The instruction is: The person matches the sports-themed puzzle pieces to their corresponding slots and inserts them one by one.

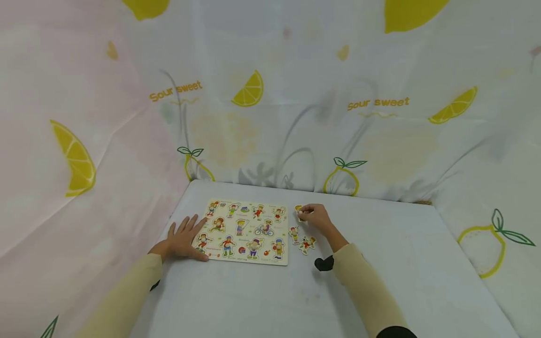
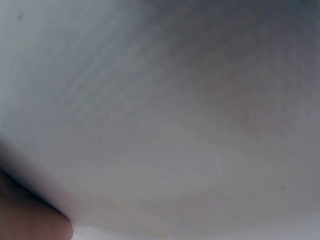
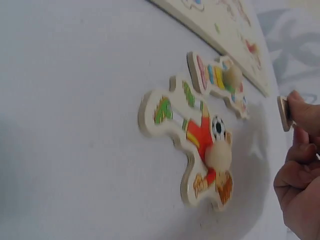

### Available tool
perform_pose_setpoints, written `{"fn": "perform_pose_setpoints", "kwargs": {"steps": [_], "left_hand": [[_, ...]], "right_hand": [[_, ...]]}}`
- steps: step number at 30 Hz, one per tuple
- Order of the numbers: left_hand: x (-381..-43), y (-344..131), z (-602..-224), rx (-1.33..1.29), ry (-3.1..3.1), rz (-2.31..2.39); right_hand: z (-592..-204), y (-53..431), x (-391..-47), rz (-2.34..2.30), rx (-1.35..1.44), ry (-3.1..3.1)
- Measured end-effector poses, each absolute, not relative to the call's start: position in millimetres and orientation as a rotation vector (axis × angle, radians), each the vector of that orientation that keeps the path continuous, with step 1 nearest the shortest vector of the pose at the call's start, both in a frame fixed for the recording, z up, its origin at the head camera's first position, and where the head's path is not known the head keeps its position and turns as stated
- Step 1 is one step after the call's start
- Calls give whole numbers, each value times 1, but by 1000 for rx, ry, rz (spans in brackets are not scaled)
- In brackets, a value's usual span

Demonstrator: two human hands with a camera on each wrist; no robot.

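Note:
A pale wooden puzzle board (image 1: pixel 230 230) with colourful sports figures lies on the table. My left hand (image 1: pixel 183 239) rests with spread fingers on its left edge; only a blurred bit of skin (image 2: pixel 35 220) shows in the left wrist view. Beyond the board's right edge, my right hand (image 1: pixel 317 217) pinches a small puzzle piece (image 1: pixel 298 209) between thumb and finger. The right wrist view shows that piece edge-on, raised off the table. Below the hand lie two loose pieces: a footballer piece (image 3: pixel 200 135) with a round knob and a smaller figure piece (image 3: pixel 217 77) beside the board.
The white table (image 1: pixel 253 300) meets a cloth backdrop (image 1: pixel 287 141) printed with lemons along its back edge. Cloth also hangs at the left and right sides. A dark, heart-shaped patch (image 1: pixel 324 264) shows beside the right cuff.

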State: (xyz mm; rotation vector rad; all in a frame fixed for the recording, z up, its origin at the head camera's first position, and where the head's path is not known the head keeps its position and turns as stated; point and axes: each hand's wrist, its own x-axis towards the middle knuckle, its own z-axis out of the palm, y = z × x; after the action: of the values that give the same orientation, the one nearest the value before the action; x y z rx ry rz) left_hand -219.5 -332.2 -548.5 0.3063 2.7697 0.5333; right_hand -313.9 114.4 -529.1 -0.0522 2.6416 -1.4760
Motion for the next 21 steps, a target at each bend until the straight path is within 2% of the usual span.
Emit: {"fn": "perform_pose_setpoints", "kwargs": {"steps": [10,21], "left_hand": [[-220,-330,-547,307,2772,537],[-219,-332,-548,305,2784,517]], "right_hand": [[-533,64,-313,-1461,-133,2607],[-538,8,-297,-1430,-255,2605]]}}
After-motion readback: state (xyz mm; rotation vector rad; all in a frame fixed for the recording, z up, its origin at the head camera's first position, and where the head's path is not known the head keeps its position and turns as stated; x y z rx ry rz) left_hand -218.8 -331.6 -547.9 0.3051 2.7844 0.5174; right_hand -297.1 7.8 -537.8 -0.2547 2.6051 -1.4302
